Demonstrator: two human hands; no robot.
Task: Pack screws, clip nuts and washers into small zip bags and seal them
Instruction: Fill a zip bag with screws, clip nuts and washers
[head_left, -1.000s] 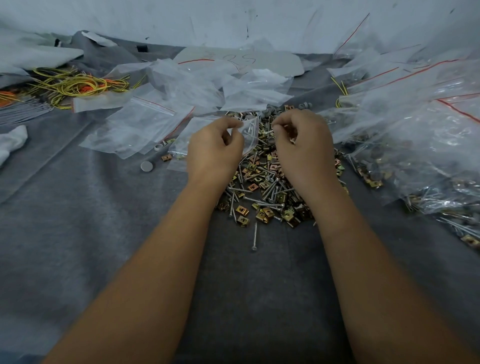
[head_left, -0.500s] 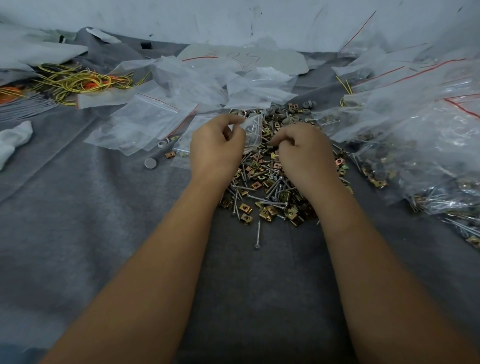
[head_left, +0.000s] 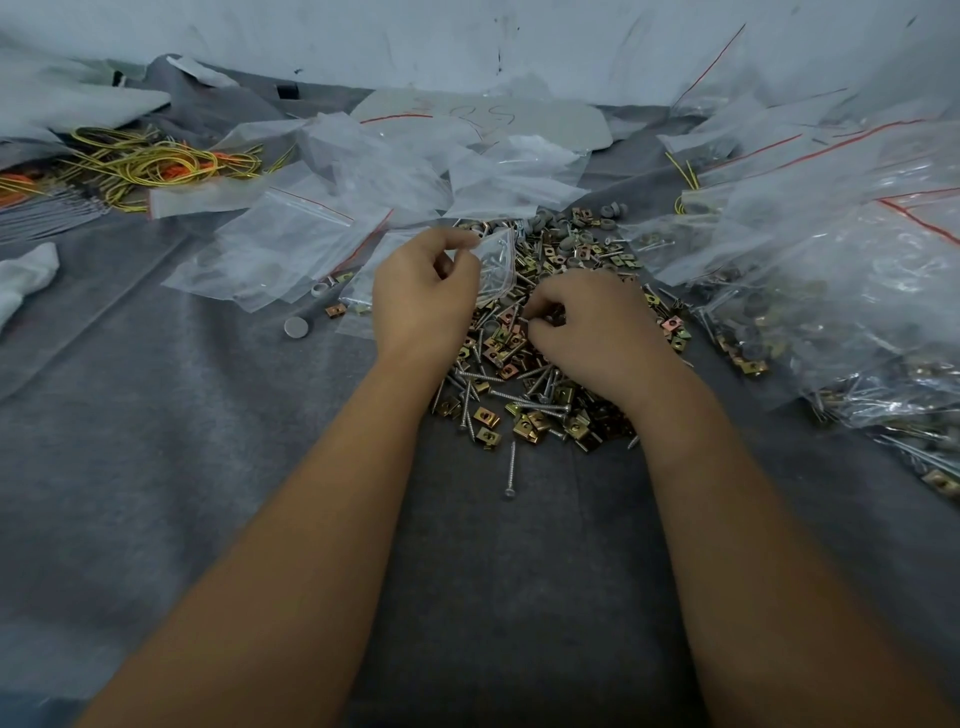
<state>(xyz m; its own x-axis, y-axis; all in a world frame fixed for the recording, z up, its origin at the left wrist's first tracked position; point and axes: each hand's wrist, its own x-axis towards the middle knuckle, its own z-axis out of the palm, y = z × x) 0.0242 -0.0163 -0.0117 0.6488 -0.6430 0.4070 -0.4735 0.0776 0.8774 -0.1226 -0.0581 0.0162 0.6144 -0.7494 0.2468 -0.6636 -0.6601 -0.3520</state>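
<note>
- Both hands are busy over the pile: my left hand (head_left: 423, 296) pinches the mouth of a small zip bag (head_left: 496, 270) between thumb and fingers, holding it up just above the far edge of the heap.
- My right hand (head_left: 587, 325) is curled knuckles-up on the pile of screws and clip nuts (head_left: 524, 395), fingertips tucked under; it seems to be picking pieces, though I cannot see what is between the fingers.
- That bag already shows a few screws inside and its red-lined mouth looks unsealed, so I judge this one partly filled.
- Grey washers (head_left: 576, 236) lie beyond my right hand, at the heap's far side; one stray screw (head_left: 511, 467) lies nearer me, between my forearms.
- Right of my right hand sit filled bags (head_left: 831, 312), so a good share seems packed.
- Beyond my left hand lie empty bags (head_left: 291, 249), and with so much loose hardware on the grey table (head_left: 156, 467), plenty is left.
- Both forearms reach straight forward, wrists slightly bent down.
</note>
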